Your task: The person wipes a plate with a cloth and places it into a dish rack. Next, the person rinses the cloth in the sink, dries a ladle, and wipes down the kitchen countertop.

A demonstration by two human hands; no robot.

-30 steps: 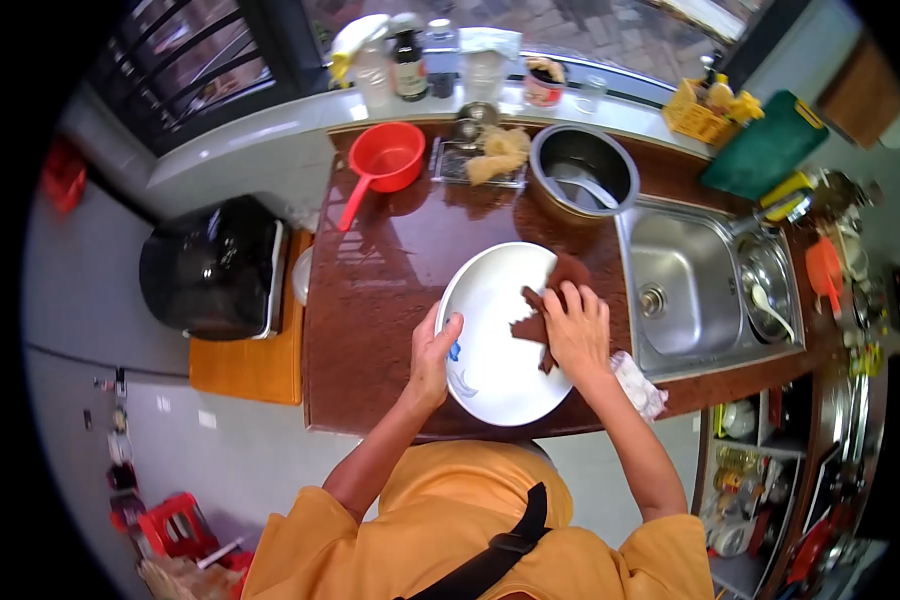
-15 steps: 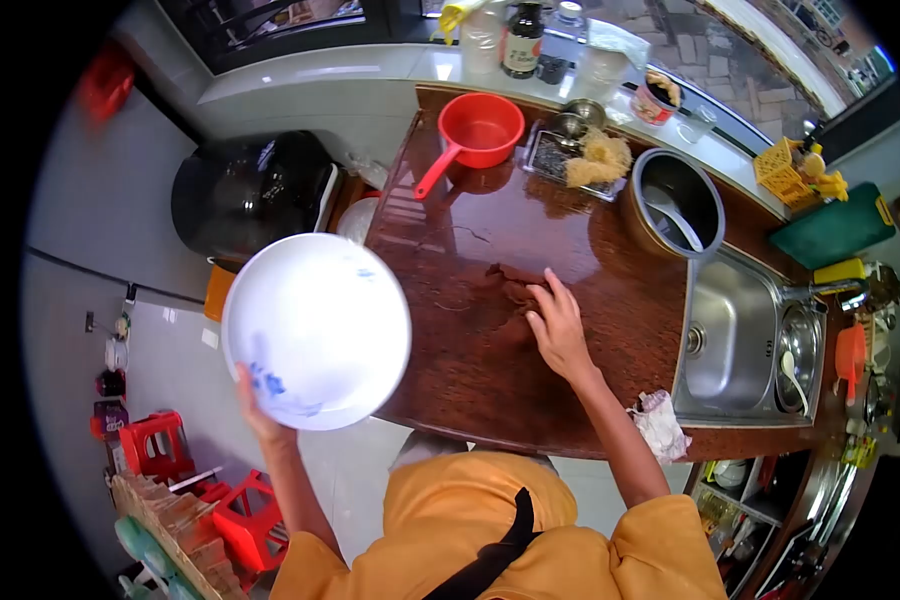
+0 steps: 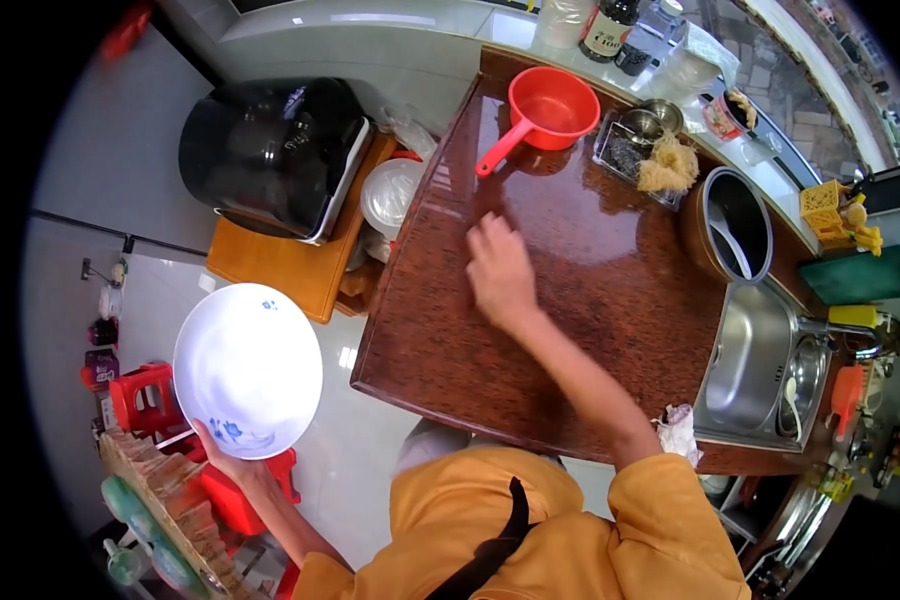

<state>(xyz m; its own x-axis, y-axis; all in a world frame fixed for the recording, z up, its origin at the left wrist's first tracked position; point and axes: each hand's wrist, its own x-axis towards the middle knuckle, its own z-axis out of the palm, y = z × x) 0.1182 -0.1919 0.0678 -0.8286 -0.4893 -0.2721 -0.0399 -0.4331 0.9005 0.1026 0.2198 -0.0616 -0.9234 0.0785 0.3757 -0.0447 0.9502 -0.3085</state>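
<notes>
The left hand [image 3: 234, 464] grips a shallow, round white bowl with blue flower prints [image 3: 250, 365] at its lower rim, fingers closed on it and mostly hidden behind; the bowl is out past the left edge of the glossy red-brown stone countertop [image 3: 590, 350], above the pale floor and partly over red plastic stools [image 3: 240, 500], its inside facing the camera; the right hand [image 3: 500, 268] is palm down over the counter near that left edge, fingers bent and close together; whether they hold anything cannot be told, since the palm hides what is beneath.

A broad stretch of counter lies between the right hand and the dark, brown-sided round pot [image 3: 698, 245] by the sink; the round red plastic dipper [image 3: 555, 108] is near the back edge, its handle pointing toward the hand; a crumpled whitish cloth [image 3: 678, 435] sits at the front edge, partly covered by the right arm.

The dark bottle with a pale label [image 3: 610, 30] is cut off at the top, "C100" legible below other characters; print on the red-and-white tub [image 3: 724, 117] is too small to read.
</notes>
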